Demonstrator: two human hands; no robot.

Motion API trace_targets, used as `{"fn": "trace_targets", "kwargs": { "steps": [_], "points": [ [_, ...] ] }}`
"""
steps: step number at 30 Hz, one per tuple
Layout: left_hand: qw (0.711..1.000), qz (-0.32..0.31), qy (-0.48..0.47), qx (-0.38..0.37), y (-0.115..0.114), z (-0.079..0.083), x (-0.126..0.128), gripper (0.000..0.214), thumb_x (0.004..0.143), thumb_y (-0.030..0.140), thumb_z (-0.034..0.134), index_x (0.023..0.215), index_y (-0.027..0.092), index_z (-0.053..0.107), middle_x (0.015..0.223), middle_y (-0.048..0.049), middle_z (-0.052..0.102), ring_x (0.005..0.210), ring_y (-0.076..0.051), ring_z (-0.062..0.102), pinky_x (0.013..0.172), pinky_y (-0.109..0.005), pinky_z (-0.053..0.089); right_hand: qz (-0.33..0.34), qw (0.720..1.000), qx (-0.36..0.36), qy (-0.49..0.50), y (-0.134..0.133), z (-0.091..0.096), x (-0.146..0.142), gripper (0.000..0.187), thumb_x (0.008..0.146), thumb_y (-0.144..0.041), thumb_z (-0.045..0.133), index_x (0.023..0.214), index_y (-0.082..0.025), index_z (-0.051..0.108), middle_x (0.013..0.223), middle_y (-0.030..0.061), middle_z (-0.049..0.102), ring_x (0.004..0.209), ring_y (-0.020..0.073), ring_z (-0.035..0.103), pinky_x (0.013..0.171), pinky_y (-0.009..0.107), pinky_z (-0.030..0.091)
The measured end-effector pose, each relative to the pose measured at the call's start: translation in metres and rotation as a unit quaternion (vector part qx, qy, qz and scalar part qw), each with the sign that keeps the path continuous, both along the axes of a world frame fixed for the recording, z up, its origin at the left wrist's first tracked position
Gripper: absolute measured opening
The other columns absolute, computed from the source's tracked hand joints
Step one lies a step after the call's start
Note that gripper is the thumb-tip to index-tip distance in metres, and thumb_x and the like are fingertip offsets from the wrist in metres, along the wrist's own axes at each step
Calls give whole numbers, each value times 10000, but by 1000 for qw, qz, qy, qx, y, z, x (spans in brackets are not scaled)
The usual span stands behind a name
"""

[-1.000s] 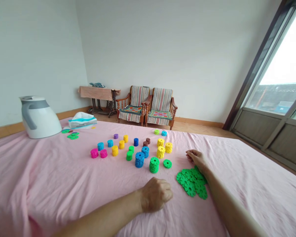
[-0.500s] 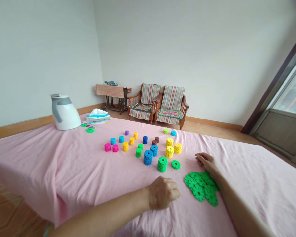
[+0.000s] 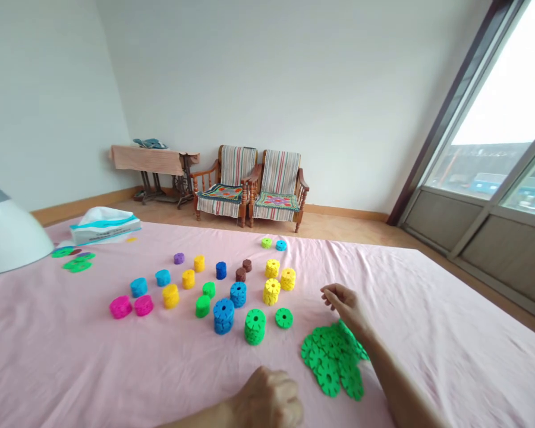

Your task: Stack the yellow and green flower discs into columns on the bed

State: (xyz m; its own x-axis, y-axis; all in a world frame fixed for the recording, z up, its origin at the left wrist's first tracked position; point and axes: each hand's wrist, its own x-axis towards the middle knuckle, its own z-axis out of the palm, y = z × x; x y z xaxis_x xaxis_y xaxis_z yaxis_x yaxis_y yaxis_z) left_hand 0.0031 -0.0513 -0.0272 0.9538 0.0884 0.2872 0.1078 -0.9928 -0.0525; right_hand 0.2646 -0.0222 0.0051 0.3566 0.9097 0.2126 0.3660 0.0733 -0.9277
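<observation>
My left hand (image 3: 270, 401) is a closed fist resting on the pink cloth (image 3: 93, 362) at the bottom, just below a green stack of toothed discs (image 3: 254, 326). My right hand (image 3: 345, 303) lies further right with its fingers curled; whether they hold anything is hidden. It sits just above a loose heap of flat green discs (image 3: 332, 358), my forearm running along the heap's right side. A single green disc (image 3: 284, 318) lies between the green stack and my right hand. Blue (image 3: 223, 315), yellow (image 3: 271, 290) and pink (image 3: 120, 307) stacks stand beyond.
A white kettle (image 3: 6, 235) stands at the far left edge, with a tissue pack (image 3: 103, 224) and a few flat discs (image 3: 75, 263) near it. Two striped armchairs (image 3: 249, 190) and a small table (image 3: 154, 160) stand by the far wall. A large window (image 3: 494, 137) fills the right.
The view swung right and dipped, so the kettle slid to the left edge. My left fist dropped toward the bottom of the picture. My right hand stays beside the green heap.
</observation>
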Motion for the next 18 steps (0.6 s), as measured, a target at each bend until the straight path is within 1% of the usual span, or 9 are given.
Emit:
{"fn": "trace_targets", "kwargs": {
  "steps": [3,5,6,7,9,11,13,15,18],
  "points": [
    [1000,-4,-1,-13,1,0,-1,332,771,258,715,586,178,451,613,33,520,553,-124,488,434,-290,251,42,998,-30,-40,-16,18,5,257,753,-427,602,780,-179,665,669,34,639,630,170,599,569,280,472],
    [1000,-6,0,-22,1,2,-2,343,772,262,717,583,176,443,612,35,519,553,-123,485,434,-295,250,114,982,-68,-135,-32,32,9,165,763,-322,610,842,-195,679,758,33,659,700,172,611,634,289,487],
    [1000,-9,0,-28,1,3,-2,349,770,259,719,581,175,438,611,36,519,553,-122,484,434,-297,249,145,969,-81,-181,-40,38,11,161,756,-274,619,890,-207,678,839,37,667,741,172,613,668,295,492],
    [999,-12,-1,-35,1,4,-3,355,768,256,719,577,174,431,611,37,519,553,-120,484,435,-299,252,167,957,-87,-222,-48,43,13,196,750,-231,624,939,-219,671,908,40,664,783,175,611,702,303,494],
    [999,-17,-4,-50,1,5,-3,360,765,247,719,575,174,423,620,39,520,558,-118,485,439,-299,258,186,936,-83,-288,-61,48,18,297,732,-171,635,1023,-233,647,1007,50,644,882,195,598,782,334,488],
    [998,-14,-7,-60,0,6,-4,360,758,239,724,577,174,420,632,41,520,567,-119,487,443,-302,257,192,920,-72,-335,-71,49,22,360,729,-144,642,1077,-235,625,1041,63,631,965,221,577,853,374,469],
    [998,-9,-5,-63,-1,7,-5,356,756,240,727,583,175,422,642,44,515,574,-119,484,447,-303,260,203,908,-67,-360,-75,46,25,377,736,-131,640,1098,-236,619,1044,71,629,994,232,569,880,392,460],
    [998,-4,0,-62,-2,10,-6,345,767,254,721,598,177,430,657,45,514,589,-119,481,457,-297,283,217,904,-69,-363,-76,41,27,364,745,-120,629,1089,-238,621,1024,70,632,973,226,578,861,376,471],
    [998,-2,8,-63,-3,14,-7,321,785,266,705,621,180,442,681,42,519,616,-122,480,476,-290,314,219,905,-71,-357,-72,32,25,295,774,-125,596,1045,-234,634,988,64,634,937,213,590,828,352,484]
  ]
}}
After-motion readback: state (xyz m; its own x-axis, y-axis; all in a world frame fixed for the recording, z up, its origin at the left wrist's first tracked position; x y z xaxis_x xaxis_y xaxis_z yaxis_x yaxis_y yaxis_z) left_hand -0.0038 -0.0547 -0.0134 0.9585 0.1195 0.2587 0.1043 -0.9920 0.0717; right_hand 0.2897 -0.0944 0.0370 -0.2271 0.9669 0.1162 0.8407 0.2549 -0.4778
